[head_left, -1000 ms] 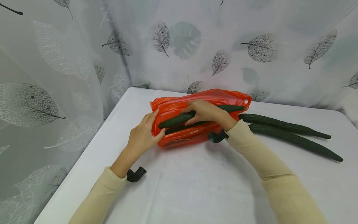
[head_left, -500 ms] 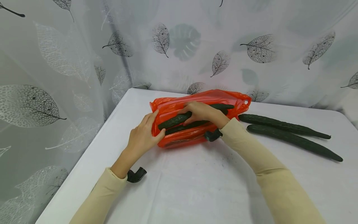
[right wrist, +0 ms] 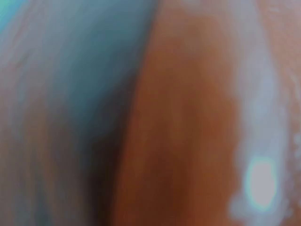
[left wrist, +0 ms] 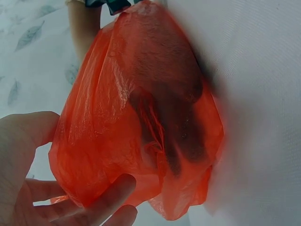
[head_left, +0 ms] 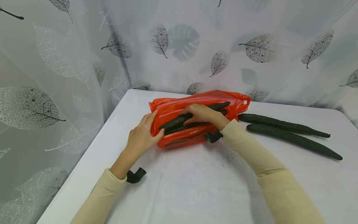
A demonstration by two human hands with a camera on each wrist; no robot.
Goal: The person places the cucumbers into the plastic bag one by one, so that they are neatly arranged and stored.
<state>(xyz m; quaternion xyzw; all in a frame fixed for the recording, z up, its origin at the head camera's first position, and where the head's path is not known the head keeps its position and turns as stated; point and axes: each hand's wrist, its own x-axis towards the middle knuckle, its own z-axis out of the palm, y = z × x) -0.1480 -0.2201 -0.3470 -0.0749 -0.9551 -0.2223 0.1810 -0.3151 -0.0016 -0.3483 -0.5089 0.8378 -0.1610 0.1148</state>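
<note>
A red plastic bag [head_left: 184, 143] lies on its side, with dark green cucumbers in it. My right hand [head_left: 197, 112] reaches into the bag from above and grips the upper cucumber [head_left: 174, 122], fingers over it and thumb on the near side. A second cucumber [head_left: 193, 125] lies just below it. At the bag's left end my left hand [head_left: 141, 133] holds the plastic, thumb and fingers spread across the end. In the left wrist view, dark shapes show through the bag [left wrist: 103, 146], and the left fingers [left wrist: 110, 197] bend around its end. The right wrist view is mostly blurred red plastic.
Two more cucumbers lie side by side to the right of the bag, an upper cucumber [head_left: 282, 124] and a lower cucumber [head_left: 293, 140]. All rest on a white table [head_left: 190, 186]. A leaf-patterned curtain [head_left: 190, 68] hangs behind and along the left.
My right hand has moved slightly left and down, and the gripped cucumber has settled deeper in the bag against the other. My left hand has stayed at the bag's end.
</note>
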